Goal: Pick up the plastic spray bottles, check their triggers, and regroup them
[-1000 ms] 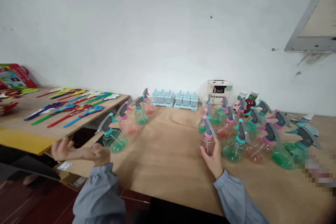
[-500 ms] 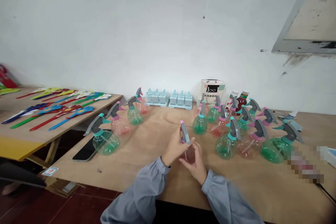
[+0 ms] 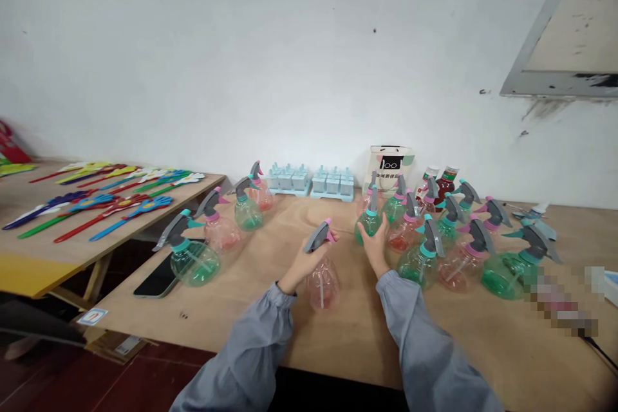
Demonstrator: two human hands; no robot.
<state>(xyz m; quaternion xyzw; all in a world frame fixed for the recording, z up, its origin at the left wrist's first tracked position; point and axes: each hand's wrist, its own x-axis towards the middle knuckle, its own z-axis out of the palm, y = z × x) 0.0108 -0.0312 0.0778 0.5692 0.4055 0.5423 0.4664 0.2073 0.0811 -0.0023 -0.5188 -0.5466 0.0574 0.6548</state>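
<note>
My left hand (image 3: 302, 264) grips the neck of a clear pink spray bottle (image 3: 322, 280) with a grey trigger head, held just above the plywood table (image 3: 270, 309). My right hand (image 3: 375, 246) reaches forward and wraps its fingers round a green spray bottle (image 3: 367, 226) at the near edge of a cluster of several green and pink spray bottles (image 3: 449, 251). Both arms wear grey sleeves.
A row of spray bottles (image 3: 217, 232) stands at the left of the table beside a black phone (image 3: 157, 278). Pale blue moulds (image 3: 311, 181) and a white box (image 3: 390, 167) sit by the wall. A second table (image 3: 48, 238) at left holds coloured hand clappers (image 3: 96, 206).
The pink bottle passed from my right hand into my left and moved leftward. My right hand let it go and reached forward to the green bottle in the cluster.
</note>
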